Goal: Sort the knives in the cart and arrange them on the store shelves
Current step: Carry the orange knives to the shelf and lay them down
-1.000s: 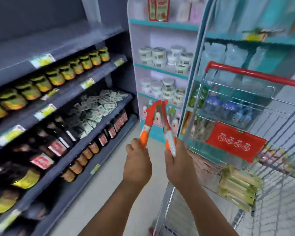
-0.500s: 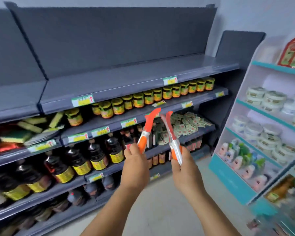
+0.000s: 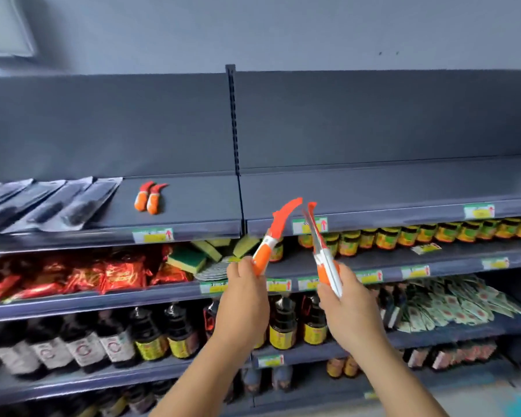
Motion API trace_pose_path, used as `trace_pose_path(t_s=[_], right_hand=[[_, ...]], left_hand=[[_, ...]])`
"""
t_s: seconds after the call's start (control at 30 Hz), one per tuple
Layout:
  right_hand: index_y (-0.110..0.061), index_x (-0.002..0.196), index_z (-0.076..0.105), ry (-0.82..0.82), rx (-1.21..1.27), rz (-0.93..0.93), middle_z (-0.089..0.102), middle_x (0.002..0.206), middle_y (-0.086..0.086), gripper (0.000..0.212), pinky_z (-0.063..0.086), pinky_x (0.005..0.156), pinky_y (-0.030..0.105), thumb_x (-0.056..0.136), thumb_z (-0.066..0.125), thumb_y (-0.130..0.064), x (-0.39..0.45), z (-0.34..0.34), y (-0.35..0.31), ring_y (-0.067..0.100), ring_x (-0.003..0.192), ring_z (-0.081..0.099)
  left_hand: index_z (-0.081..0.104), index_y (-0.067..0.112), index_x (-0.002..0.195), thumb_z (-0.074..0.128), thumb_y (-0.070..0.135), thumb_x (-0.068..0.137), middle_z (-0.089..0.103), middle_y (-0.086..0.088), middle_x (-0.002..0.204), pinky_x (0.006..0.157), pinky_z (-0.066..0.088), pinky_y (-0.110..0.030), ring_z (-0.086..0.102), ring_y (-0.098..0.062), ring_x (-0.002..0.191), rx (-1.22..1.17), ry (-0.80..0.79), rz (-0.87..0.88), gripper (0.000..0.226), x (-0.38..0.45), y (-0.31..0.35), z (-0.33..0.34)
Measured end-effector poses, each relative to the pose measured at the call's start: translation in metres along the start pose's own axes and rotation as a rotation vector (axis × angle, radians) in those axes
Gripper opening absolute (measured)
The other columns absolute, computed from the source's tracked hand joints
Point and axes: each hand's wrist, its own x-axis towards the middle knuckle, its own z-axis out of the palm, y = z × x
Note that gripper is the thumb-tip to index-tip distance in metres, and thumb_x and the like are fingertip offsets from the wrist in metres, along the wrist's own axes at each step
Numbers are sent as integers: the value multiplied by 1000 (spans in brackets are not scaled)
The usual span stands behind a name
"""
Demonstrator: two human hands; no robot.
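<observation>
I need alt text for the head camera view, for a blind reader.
Each hand, left hand and right hand, grips an orange-handled knife before grey store shelves. Two matching orange knives lie on the top shelf.

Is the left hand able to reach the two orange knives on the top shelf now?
Probably yes: the left hand, gripping an orange knife, has open shelf between it and the two orange knives.

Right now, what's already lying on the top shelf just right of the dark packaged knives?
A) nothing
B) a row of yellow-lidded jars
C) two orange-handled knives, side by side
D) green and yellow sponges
C: two orange-handled knives lie side by side on the top shelf, just right of the dark packaged knives; jars and sponges sit on the shelf below.
</observation>
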Motion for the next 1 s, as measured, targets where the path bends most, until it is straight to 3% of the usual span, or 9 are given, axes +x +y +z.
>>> trace_pose_path(t_s=[0.13, 0.27, 0.37, 0.57, 0.7, 0.83, 1.0], right_hand=[[-30, 117, 53, -6, 58, -52, 63, 80, -2, 23, 51, 58, 36, 93, 53, -29, 30, 34, -48, 18, 71, 62], [-30, 107, 55, -17, 86, -88, 63, 76, 1, 16, 55, 60, 44, 92, 53, -28, 64, 66, -92, 22, 71, 63], [-33, 105, 50, -59, 48, -123, 63, 79, 2, 13, 50, 59, 35, 93, 51, -29, 95, 88, -118, 22, 72, 61], [-26, 120, 50, -149, -32, -163, 60, 92, 4, 28, 40, 58, 31, 93, 45, -19, 169, 137, -154, 26, 76, 54], [-21, 120, 48, -187, -151, -173, 54, 106, 9, 29, 37, 66, 30, 93, 41, -12, 215, 170, -168, 28, 80, 49], [-20, 133, 39, -219, -283, -114, 45, 117, 7, 45, 41, 71, 32, 90, 43, -6, 251, 198, -176, 29, 90, 53], [-17, 139, 30, -267, -441, -151, 42, 128, 11, 51, 42, 89, 37, 90, 42, -7, 276, 223, -174, 32, 117, 46]], left_hand=[[40, 15, 121, 35, 23, 101, 43, -3, 113, 68, 45, -37, 50, -27, 80, -10, 57, -16, 22, 40, -37, -37], [40, 19, 129, 34, 28, 102, 41, 2, 105, 56, 34, -28, 45, -19, 70, 39, 124, -46, 29, 77, -69, -68], [45, 18, 121, 32, 29, 102, 42, 0, 102, 61, 39, -33, 49, -24, 71, 28, 189, -60, 25, 107, -87, -83], [43, 17, 121, 34, 18, 99, 44, -6, 122, 65, 35, -33, 56, -35, 92, 115, 259, -163, 24, 172, -115, -91], [35, 18, 135, 40, 10, 94, 43, -3, 127, 68, 42, -33, 55, -27, 106, 215, 222, -244, 41, 221, -132, -76], [22, 18, 146, 45, 4, 89, 39, -5, 136, 88, 47, -33, 43, -25, 125, 302, 163, -307, 63, 257, -144, -62], [16, 19, 149, 44, 7, 91, 30, -8, 143, 93, 43, -36, 26, -32, 137, 389, 54, -371, 65, 281, -151, -49]])
